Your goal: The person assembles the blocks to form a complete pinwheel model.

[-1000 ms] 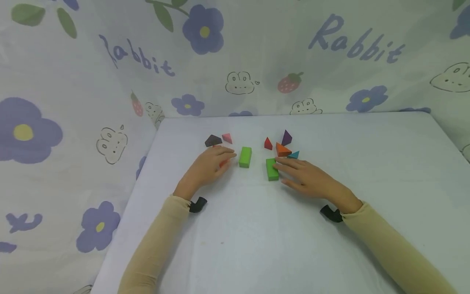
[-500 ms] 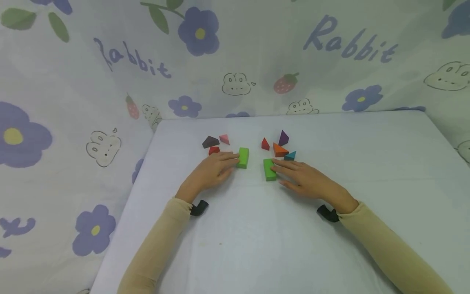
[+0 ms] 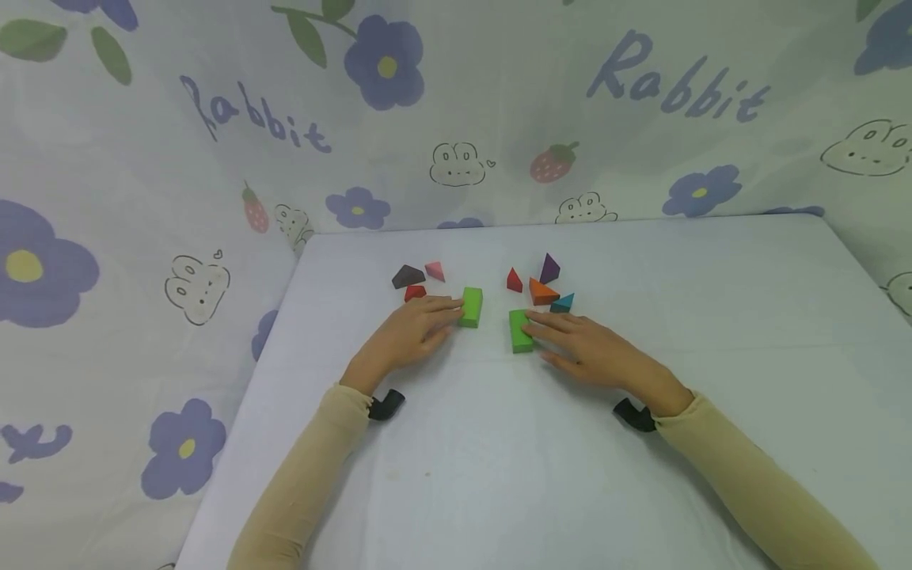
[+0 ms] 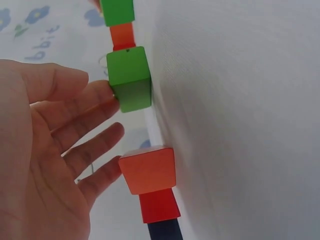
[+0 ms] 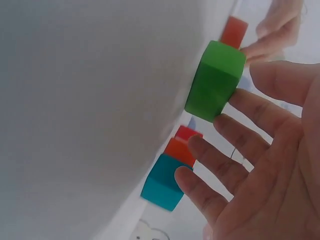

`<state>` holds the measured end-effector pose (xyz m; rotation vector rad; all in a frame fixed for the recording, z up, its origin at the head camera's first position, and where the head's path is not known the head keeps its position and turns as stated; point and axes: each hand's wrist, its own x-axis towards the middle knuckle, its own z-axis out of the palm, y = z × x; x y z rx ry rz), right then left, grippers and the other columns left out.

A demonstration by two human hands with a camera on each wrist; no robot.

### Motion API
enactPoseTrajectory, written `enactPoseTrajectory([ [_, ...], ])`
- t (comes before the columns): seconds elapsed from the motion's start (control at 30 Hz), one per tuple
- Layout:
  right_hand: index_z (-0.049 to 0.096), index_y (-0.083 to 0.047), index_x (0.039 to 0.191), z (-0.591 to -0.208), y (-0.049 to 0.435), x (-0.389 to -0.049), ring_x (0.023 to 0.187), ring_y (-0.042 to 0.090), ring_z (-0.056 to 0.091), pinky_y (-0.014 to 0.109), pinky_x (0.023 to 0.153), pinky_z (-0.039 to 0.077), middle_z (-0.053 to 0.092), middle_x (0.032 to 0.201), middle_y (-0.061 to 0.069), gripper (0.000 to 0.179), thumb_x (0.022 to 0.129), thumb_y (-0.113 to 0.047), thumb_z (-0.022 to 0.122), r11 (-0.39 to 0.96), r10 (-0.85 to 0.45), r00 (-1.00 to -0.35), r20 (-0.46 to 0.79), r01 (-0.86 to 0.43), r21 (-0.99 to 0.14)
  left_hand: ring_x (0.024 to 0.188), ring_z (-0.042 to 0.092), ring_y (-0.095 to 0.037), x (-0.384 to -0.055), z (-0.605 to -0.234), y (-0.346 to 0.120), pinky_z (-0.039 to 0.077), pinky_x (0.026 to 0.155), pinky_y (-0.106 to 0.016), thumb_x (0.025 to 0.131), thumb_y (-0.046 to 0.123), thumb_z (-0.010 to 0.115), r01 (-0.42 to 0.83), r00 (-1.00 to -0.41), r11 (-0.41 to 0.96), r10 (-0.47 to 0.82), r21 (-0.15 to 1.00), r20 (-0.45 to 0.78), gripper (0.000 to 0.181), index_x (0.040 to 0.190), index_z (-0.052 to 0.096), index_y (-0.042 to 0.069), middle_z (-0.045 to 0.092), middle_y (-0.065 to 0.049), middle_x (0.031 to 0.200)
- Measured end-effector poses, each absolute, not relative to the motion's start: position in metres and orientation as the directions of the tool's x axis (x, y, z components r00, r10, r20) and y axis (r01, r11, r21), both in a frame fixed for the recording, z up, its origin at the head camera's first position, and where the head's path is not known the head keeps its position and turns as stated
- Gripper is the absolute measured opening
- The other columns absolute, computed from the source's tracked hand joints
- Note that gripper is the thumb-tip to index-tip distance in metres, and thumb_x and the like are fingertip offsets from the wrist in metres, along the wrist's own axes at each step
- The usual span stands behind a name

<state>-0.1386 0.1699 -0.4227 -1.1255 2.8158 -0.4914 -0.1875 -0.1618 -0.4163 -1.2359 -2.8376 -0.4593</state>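
Two green rectangular blocks lie on the white table, one by each hand. My left hand (image 3: 413, 328), fingers extended, touches the side of the left green block (image 3: 473, 308) with its fingertips. In the left wrist view the thumb stays apart from that green block (image 4: 130, 82), and an orange-looking block (image 4: 149, 170) sits by the little finger. My right hand (image 3: 594, 348) touches the right green block (image 3: 521, 332) with its fingertips, fingers stretched and spread. The right wrist view shows two fingers at this block (image 5: 215, 82) and the little finger by a teal block (image 5: 164, 182).
Behind the left hand are a dark block (image 3: 408, 276), a pink block (image 3: 436, 271) and a partly hidden red block (image 3: 415, 294). Beyond the right hand lie a small red block (image 3: 514, 280), an orange block (image 3: 543, 293), a purple block (image 3: 549, 269) and a blue block (image 3: 563, 302).
My left hand has moved right and slightly nearer, reaching the left green block and uncovering part of the red block. The right green block has shifted slightly left with my right fingers.
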Motion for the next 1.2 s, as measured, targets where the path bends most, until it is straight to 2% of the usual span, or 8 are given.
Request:
enactPoseTrajectory([
  [0.43,0.039,-0.018,0.151,-0.426,0.153,-0.129,0.140,0.029,0.042,0.051,0.110,0.041,0.034,0.159,0.004,0.058,0.098,-0.027,0.060,0.622,-0.748,-0.658,0.087,-0.740,-0.256,0.135,0.049,-0.025,-0.188,-0.418,-0.161,0.036,0.115,-0.044,0.095,0.015,0.057,0.717,-0.691,0.652,0.711,0.245,0.130,0.039,0.134,0.061,0.009,0.056,-0.006,0.142],
  [0.53,0.039,-0.020,0.151,-0.424,0.154,-0.130,0.141,0.027,0.041,0.049,0.111,0.040,0.033,0.159,0.003,0.059,0.097,-0.022,0.061,0.621,-0.748,-0.658,0.086,-0.739,-0.261,0.135,0.048,-0.025,-0.187,-0.417,-0.161,0.035,0.115,-0.044,0.095,0.014,0.057,0.714,-0.694,0.655,0.709,0.247,0.126,0.040,0.134,0.061,0.010,0.056,-0.005,0.143],
  [0.7,0.045,-0.017,0.148,-0.423,0.158,-0.132,0.140,0.027,0.043,0.050,0.110,0.041,0.039,0.156,0.002,0.056,0.094,-0.013,0.062,0.596,-0.757,-0.643,0.120,-0.753,-0.277,0.135,0.048,-0.024,-0.187,-0.417,-0.161,0.035,0.116,-0.044,0.095,0.014,0.057,0.710,-0.698,0.659,0.706,0.247,0.121,0.040,0.135,0.061,0.010,0.055,-0.005,0.143],
  [0.97,0.040,-0.019,0.151,-0.425,0.149,-0.129,0.144,0.025,0.038,0.049,0.112,0.039,0.034,0.159,-0.002,0.059,0.096,-0.019,0.061,0.598,-0.768,-0.638,0.052,-0.744,-0.299,0.136,0.048,-0.024,-0.188,-0.415,-0.160,0.035,0.116,-0.043,0.095,0.014,0.057,0.708,-0.700,0.666,0.705,0.237,0.113,0.039,0.134,0.061,0.010,0.055,-0.004,0.143],
  [1.2,0.037,-0.020,0.152,-0.424,0.136,-0.125,0.144,0.023,0.036,0.048,0.111,0.040,0.031,0.160,-0.003,0.060,0.096,-0.019,0.060,0.577,-0.787,-0.615,0.048,-0.761,-0.297,0.136,0.047,-0.024,-0.188,-0.415,-0.159,0.034,0.116,-0.043,0.096,0.016,0.056,0.702,-0.706,0.673,0.702,0.233,0.096,0.040,0.135,0.060,0.010,0.054,-0.004,0.144],
])
